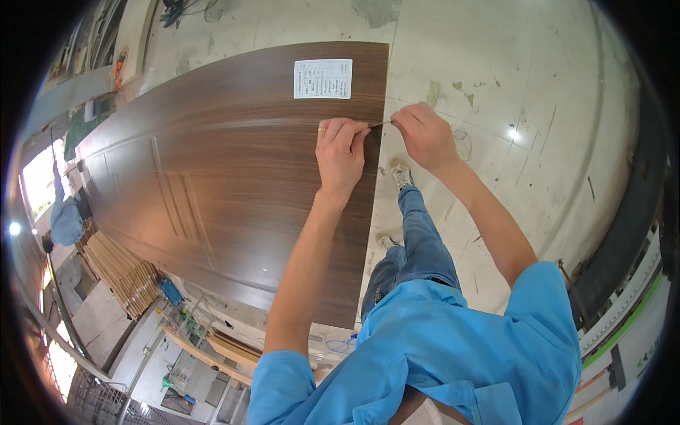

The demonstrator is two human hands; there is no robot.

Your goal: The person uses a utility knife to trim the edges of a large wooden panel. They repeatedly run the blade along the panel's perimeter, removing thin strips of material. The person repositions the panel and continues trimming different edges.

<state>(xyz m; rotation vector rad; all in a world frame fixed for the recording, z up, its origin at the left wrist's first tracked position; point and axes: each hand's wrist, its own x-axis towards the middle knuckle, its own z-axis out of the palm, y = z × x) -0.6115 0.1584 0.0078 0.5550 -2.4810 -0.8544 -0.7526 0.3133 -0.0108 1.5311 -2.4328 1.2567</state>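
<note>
First speaker: What do we enter under risks?

Second speaker: Item one, thin strip (pixel 381 124), upper middle of the frame, drawn between two hands and crossing, in our view, the right edge of the brown panel (pixel 262 170). We judge it could slip loose or snap, the cause being an uneven or overly hard pull at either end

First speaker: Any risk to the panel?

Second speaker: Item two, wood-grained panel, left and centre of the frame. We think its face could be scratched if the strip were dragged across it under pressure

First speaker: And the fingers?

Second speaker: Left hand (pixel 341 154), below the white label (pixel 323 78): thumb and forefinger pinched on the strip's left end, no gap visible to us, the others curled. Whether they rest on the panel, we cannot tell

First speaker: The other?

Second speaker: Right hand (pixel 426 138), over the pale floor (pixel 489 191), right of centre: fingertips closed on the strip's right end, the remaining fingers bent inward
</note>
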